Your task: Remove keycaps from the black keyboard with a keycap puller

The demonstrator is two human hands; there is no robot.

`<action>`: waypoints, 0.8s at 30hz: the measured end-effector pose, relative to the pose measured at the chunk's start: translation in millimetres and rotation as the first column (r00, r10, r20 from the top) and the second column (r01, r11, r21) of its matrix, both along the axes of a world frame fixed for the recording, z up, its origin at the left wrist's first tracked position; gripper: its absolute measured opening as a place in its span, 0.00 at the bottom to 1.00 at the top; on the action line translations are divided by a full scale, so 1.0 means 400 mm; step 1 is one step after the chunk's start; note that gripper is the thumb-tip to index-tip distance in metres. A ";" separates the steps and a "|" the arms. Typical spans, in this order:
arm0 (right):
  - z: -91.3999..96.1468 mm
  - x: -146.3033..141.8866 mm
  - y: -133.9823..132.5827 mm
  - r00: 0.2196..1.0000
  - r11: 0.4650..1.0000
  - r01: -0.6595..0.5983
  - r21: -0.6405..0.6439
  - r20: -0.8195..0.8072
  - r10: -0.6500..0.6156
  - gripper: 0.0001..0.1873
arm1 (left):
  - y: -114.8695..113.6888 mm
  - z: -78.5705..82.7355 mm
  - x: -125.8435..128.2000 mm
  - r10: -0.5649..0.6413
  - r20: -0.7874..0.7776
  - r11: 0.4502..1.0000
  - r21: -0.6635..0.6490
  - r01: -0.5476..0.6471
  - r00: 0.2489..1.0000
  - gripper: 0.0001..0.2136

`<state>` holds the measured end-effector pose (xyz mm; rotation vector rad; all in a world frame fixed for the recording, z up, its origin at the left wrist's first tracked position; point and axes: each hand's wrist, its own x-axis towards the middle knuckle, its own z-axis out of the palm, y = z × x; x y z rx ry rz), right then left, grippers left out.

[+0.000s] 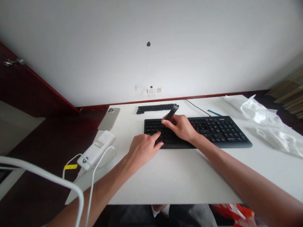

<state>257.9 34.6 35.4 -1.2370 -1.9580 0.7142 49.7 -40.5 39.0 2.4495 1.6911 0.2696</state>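
Observation:
A black keyboard (pixel 222 130) lies on the white table; part of its left half is hidden by my hands. My right hand (pixel 181 126) is closed around a black keycap puller (pixel 172 113), held tilted with its thin wire end down at the keys on the left. My left hand (pixel 144 146) rests at the keyboard's left front edge, index finger and thumb apart, the fingertip on the keys close to the puller's tip. Behind the keyboard, loose black keycaps (pixel 156 107) lie in rows.
A phone (pixel 109 119) lies at the table's left edge, near a white power bank (pixel 97 149) with a white cable (pixel 93 179). A thin blue stick (pixel 215 113) lies behind the keyboard. White plastic wrapping (pixel 260 112) covers the right side of the table (pixel 175 179).

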 end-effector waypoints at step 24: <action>-0.001 0.041 0.033 0.907 0.901 -0.399 -0.170 -0.220 0.360 0.29 | -0.022 0.018 0.023 0.052 -0.146 0.999 0.009 -0.051 0.988 0.22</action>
